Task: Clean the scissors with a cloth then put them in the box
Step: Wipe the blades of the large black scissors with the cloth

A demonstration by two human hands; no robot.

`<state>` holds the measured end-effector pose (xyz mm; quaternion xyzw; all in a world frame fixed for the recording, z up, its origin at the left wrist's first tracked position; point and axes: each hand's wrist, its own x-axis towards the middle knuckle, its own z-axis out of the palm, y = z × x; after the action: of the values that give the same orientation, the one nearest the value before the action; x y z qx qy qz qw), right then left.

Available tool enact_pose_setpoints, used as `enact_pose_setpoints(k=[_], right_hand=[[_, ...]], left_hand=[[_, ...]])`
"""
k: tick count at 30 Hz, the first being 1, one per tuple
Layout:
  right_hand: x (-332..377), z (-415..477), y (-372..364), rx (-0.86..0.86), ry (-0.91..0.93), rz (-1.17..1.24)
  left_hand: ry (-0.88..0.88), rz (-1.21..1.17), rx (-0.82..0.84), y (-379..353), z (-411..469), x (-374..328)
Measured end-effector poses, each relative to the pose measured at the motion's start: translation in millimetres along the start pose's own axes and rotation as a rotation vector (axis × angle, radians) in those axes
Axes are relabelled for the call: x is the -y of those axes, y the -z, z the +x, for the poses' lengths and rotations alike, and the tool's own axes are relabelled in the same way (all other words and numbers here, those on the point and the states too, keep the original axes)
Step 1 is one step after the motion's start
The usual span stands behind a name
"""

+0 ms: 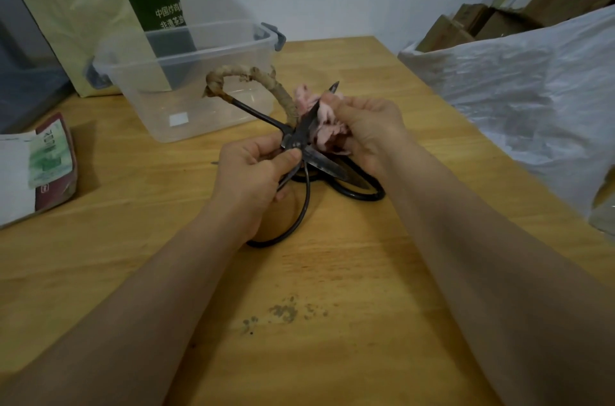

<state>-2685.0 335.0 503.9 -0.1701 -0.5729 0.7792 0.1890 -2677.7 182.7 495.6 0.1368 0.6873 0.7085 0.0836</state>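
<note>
Scissors (299, 134) pinched by left hand (253, 169) fingers, right hand (369, 126) fingers clutching pink cloth (327, 129) against blade

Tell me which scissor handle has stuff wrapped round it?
The loop arching up in front of the clear box: it is bound in tan wrapping. The other loops, down by the table, are bare black metal.

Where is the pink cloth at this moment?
In the head view, the pink cloth sits just right of centre, bunched in the right hand and held against the blade of the scissors, near the right end of the clear box.
</note>
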Motion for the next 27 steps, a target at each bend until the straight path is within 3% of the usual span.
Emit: enact_pose_setpoints(k=[3,7,9,22,24,27], right_hand=[[3,6,6,-0.076,-0.028,0.095],[0,-4,3,0.161,-0.089,0.097],[0,-3,0,0.173,-0.090,0.113],[16,10,22,-0.215,-0.121,0.339],[14,9,22,-0.144,-0.132,0.220],[15,-3,16,0.110,-0.206,0.144]], left_hand=[[-0.005,0.028,-0.006,0,1,2],[-0.017,0.040,-0.010,1,3,3],[-0.019,0.044,0.004,0,3,2],[0.008,0.039,0.048,-1,1,1],[0.008,0.016,0.013,-1,1,1],[0.013,0.003,-0.048,1,4,0]])
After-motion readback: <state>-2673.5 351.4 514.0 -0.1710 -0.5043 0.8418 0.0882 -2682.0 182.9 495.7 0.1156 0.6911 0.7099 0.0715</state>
